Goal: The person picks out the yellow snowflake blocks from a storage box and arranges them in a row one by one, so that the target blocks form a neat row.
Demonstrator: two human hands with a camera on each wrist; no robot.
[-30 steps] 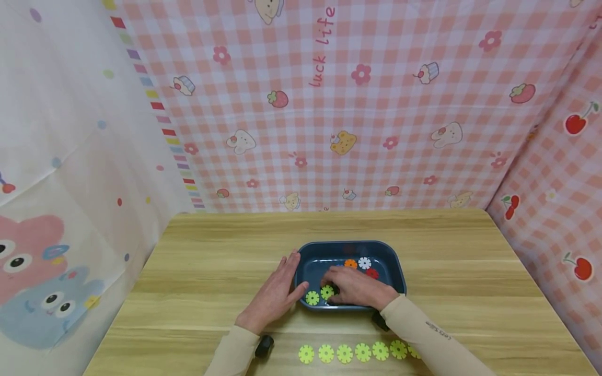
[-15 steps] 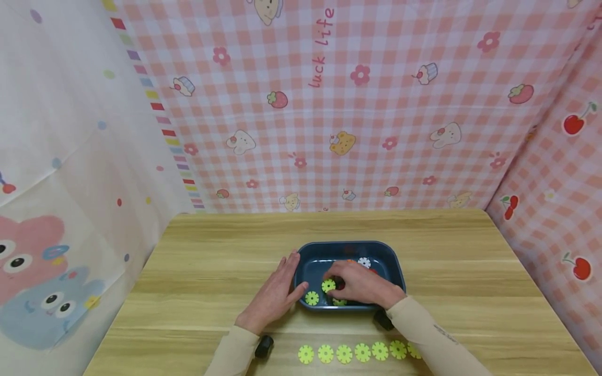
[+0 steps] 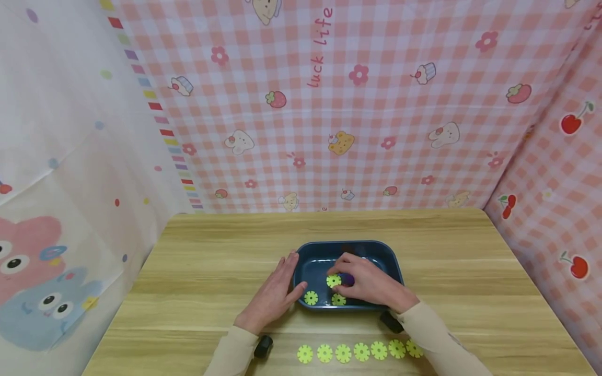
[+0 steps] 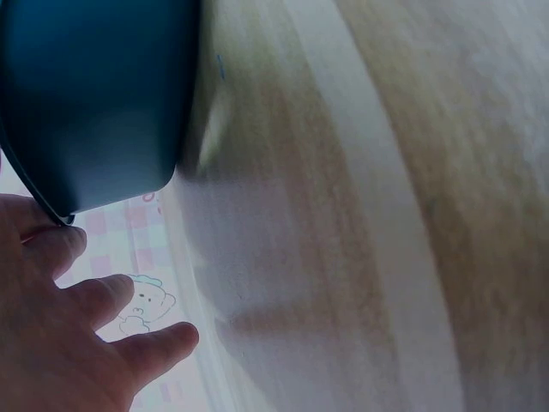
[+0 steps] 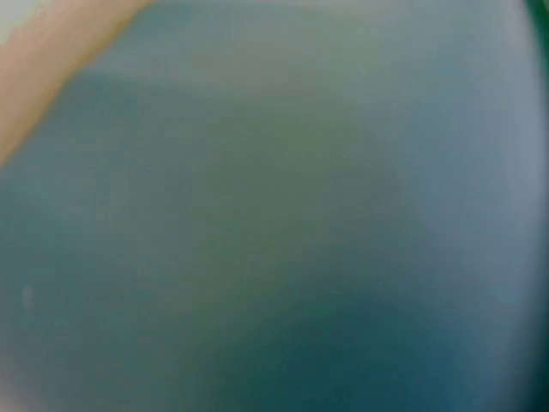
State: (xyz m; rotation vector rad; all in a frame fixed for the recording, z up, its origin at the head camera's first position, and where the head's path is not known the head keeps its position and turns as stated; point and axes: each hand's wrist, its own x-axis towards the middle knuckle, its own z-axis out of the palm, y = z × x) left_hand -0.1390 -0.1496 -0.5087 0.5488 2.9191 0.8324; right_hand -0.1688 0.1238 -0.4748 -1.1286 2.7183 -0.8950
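Note:
A dark blue tray [image 3: 316,262] lies on the table, and my left hand [image 3: 274,295] rests at its left edge with fingers straight. In the left wrist view that hand's fingers [image 4: 99,300] are spread near the tray wall [image 4: 111,137]. My right hand [image 3: 369,279] is over the tray, pinching a yellow-green notched disc [image 3: 334,281] between thumb and fingers. Just right of that disc a purple piece [image 3: 347,280] shows, partly covered by the hand. Two more yellow-green discs, one at the left [image 3: 311,298] and one below the hand [image 3: 338,299], lie inside. The right wrist view is blurred.
In front of the tray, several yellow-green discs [image 3: 343,353] form a row along the wooden table [image 3: 226,245]. The right forearm [image 3: 442,339] passes close to the row's right end. A pink checked cloth [image 3: 301,125] hangs behind the table.
My right hand has taken hold of a yellow-green disc and shifted it slightly up and to the right. Another disc beneath the hand has come into view. The left hand stays in place.

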